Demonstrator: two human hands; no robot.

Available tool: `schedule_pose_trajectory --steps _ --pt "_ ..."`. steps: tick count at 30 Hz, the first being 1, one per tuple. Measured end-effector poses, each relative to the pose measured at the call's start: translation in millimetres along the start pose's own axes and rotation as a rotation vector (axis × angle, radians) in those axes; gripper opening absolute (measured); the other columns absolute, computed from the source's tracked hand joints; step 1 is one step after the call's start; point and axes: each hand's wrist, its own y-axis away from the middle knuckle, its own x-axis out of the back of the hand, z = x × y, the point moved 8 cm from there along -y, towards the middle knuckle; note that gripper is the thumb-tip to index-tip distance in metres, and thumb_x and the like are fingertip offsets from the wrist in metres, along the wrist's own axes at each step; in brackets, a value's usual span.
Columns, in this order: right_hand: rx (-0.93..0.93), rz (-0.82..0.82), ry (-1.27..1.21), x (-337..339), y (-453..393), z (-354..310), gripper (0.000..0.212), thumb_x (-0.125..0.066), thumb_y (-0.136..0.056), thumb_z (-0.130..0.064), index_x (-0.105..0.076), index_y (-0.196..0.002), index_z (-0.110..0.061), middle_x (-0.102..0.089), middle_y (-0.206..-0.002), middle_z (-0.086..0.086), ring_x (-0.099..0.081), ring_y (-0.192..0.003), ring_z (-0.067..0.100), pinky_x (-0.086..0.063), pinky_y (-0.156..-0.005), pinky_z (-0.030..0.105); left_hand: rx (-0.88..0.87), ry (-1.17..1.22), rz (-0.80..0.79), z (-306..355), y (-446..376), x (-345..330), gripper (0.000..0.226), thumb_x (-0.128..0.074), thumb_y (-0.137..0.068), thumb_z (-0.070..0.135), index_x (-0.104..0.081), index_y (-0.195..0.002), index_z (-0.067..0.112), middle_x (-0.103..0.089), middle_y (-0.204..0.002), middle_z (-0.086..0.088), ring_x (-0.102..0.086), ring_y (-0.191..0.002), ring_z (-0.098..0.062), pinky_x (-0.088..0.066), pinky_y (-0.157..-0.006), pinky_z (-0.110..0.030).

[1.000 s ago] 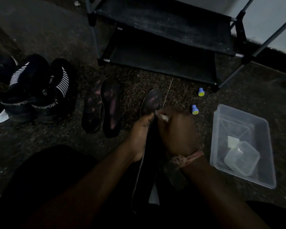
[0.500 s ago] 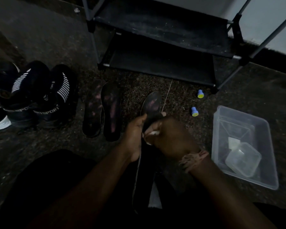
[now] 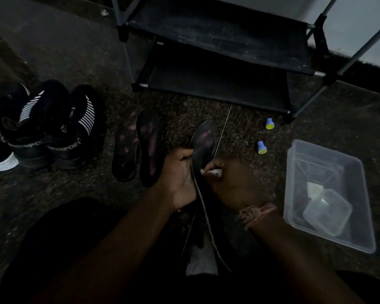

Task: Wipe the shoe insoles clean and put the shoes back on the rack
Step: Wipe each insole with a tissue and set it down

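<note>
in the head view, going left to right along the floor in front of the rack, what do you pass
striped black shoes → two insoles on the floor → left hand → held insole → right hand with the white wipe → two small blue caps → clear plastic tub

The scene is dimly lit. The frame is filled mostly by a dark speckled floor [image 3: 53,51], which looks rough and gritty. A pale wall [image 3: 360,23] is seen in the upper right corner, met at its foot by a dark strip along the floor. A clear plastic tub [image 3: 358,172] is set on the floor at the right of the frame, with a smaller clear container [image 3: 327,212] and a small white piece [image 3: 314,189] lying inside it. Two small blue caps with yellow ends [image 3: 262,147] are seen on the floor left of the tub, well apart from each other. A small pale scrap [image 3: 104,12] lies at the top left.
</note>
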Motion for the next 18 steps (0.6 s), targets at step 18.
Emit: schedule_pose_trajectory --steps 18 --pt "0.009 0.331 0.192 44 -3 9 0.023 -0.052 -0.094 -0.037 -0.072 -0.098 -0.026 -0.072 -0.099 0.001 -0.069 -0.089 0.025 -0.055 -0.073 0.035 0.102 -0.206 -0.044 -22 0 -7 0.053 -0.043 -0.101 0.053 -0.069 -0.127 0.015 -0.069 -0.128 -0.014 -0.065 -0.119 -0.032 -0.047 -0.105 -0.052"
